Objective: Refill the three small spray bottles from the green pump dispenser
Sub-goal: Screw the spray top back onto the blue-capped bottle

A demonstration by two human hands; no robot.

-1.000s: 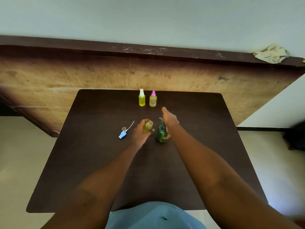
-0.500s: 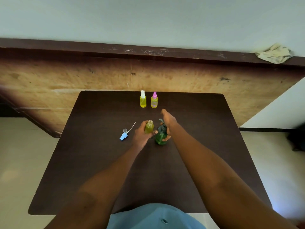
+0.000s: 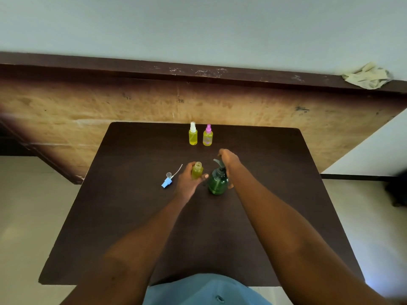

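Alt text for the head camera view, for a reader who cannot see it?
A left hand holds an uncapped small bottle beside a green pump dispenser, the right hand on its pump. A blue spray cap lies left; two capped bottles stand behind.

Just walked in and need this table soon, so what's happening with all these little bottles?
A person is refilling small spray bottles. The left hand holds an uncapped bottle beside the green pump dispenser, and the right hand rests on the pump head. The blue spray cap lies on the table to the left. Two capped bottles, white-topped and pink-topped, stand at the far edge, both holding yellow liquid.
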